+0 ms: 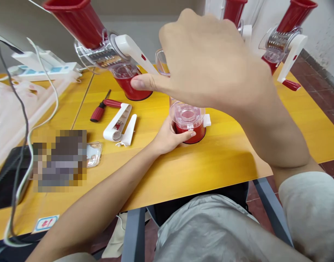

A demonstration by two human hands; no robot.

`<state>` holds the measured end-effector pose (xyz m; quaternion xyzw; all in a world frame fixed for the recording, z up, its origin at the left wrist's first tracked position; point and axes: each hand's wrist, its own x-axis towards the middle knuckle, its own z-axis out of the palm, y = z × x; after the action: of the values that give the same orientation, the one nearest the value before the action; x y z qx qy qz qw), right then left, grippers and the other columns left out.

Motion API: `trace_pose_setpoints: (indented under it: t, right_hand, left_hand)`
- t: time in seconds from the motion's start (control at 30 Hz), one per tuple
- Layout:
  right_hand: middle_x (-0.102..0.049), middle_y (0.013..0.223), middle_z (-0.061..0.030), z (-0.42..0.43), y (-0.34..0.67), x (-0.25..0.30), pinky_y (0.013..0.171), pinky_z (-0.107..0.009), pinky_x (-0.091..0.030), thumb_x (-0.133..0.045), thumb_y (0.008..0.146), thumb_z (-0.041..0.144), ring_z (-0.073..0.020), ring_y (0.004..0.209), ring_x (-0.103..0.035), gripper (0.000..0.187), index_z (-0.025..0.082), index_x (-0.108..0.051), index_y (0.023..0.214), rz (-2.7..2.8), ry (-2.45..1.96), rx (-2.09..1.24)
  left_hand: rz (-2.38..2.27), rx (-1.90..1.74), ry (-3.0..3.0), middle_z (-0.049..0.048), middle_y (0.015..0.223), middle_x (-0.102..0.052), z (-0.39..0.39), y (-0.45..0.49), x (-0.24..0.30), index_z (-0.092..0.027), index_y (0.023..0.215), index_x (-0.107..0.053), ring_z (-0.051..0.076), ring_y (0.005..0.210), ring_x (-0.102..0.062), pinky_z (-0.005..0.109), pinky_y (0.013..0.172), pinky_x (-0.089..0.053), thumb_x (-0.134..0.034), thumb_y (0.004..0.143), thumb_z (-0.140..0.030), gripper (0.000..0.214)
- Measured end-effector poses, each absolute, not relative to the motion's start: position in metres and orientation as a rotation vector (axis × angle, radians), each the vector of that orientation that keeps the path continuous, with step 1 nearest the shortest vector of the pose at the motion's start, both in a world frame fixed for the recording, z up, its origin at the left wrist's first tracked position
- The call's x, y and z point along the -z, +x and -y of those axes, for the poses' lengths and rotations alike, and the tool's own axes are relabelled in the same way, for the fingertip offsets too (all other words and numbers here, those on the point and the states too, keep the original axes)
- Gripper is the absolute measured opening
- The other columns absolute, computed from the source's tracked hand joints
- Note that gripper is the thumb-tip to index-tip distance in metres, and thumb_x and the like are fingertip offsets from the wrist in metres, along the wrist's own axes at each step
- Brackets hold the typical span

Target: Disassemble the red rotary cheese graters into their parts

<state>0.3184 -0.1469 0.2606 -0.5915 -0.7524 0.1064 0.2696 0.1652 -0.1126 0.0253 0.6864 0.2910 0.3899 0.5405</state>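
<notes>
My left hand (169,137) wraps round the red base (190,131) of a small grater body with a clear plastic top (186,113), which stands on the yellow table (226,153). My right hand (210,62) hovers high above it, close to the camera, fingers curled and thumb pointing left; what it holds, if anything, is hidden. A clear plastic part (161,62) shows just behind that hand.
A finished red rotary grater (107,43) with a white crank stands at the back, two more (286,36) at the far right. A red screwdriver (100,109), white crank handles (119,123), a power strip (44,69), cables and a black box (5,178) lie to the left.
</notes>
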Motion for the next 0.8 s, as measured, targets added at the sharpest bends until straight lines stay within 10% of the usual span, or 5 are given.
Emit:
trace_pose_setpoints:
  t: [0.13, 0.27, 0.4, 0.63, 0.8]
  right_hand:
    - [-0.070, 0.123, -0.0074, 0.140, 0.325, -0.246, 0.131, -0.075, -0.059, -0.063, 0.107, 0.054, -0.0436, 0.147, -0.072, 0.041, 0.013, -0.065, 0.105, 2.291, -1.751, 0.045]
    - [-0.070, 0.123, -0.0004, 0.131, 0.341, -0.240, 0.132, -0.052, -0.064, -0.072, 0.105, 0.040, -0.0289, 0.143, -0.072, 0.025, 0.022, -0.069, 0.122, 2.459, -1.461, 0.014]
    - [-0.064, 0.150, 0.0011, 0.128, 0.355, -0.248, 0.140, -0.045, -0.057, -0.072, 0.108, 0.036, -0.0212, 0.146, -0.067, 0.052, 0.035, -0.065, 0.159, 2.678, -1.298, -0.076]
    - [-0.075, 0.150, 0.0145, 0.126, 0.372, -0.263, 0.135, -0.032, -0.058, -0.078, 0.099, 0.035, -0.0231, 0.153, -0.072, 0.064, 0.040, -0.067, 0.161, 2.769, -0.952, -0.242]
    - [-0.073, 0.155, 0.0108, 0.125, 0.361, -0.262, 0.141, -0.049, -0.053, -0.089, 0.091, 0.029, -0.0322, 0.167, -0.061, 0.077, 0.034, -0.066, 0.164, 2.623, -1.065, -0.462]
  left_hand:
    - [-0.692, -0.919, 1.627, 0.0217, 0.166, -0.069, 0.110, 0.166, -0.022, -0.021, 0.152, -0.061, 0.044, 0.160, -0.062, 0.062, 0.140, -0.047, -0.107, 0.072, -0.066, 0.103]
    - [-0.719, -0.924, 1.597, 0.0226, 0.162, -0.071, 0.107, 0.166, -0.018, -0.019, 0.147, -0.061, 0.044, 0.157, -0.065, 0.062, 0.140, -0.047, -0.108, 0.068, -0.063, 0.102]
    - [-0.711, -0.938, 1.598, 0.0227, 0.158, -0.074, 0.108, 0.166, -0.016, -0.018, 0.146, -0.065, 0.043, 0.151, -0.070, 0.060, 0.135, -0.053, -0.108, 0.069, -0.062, 0.099]
    - [-0.743, -0.932, 1.650, 0.0203, 0.149, -0.080, 0.109, 0.162, -0.021, -0.016, 0.143, -0.071, 0.041, 0.142, -0.076, 0.060, 0.134, -0.055, -0.106, 0.074, -0.055, 0.086]
    - [-0.786, -0.921, 1.624, 0.0217, 0.150, -0.079, 0.109, 0.162, -0.019, -0.016, 0.143, -0.070, 0.042, 0.142, -0.076, 0.063, 0.133, -0.056, -0.106, 0.072, -0.058, 0.090]
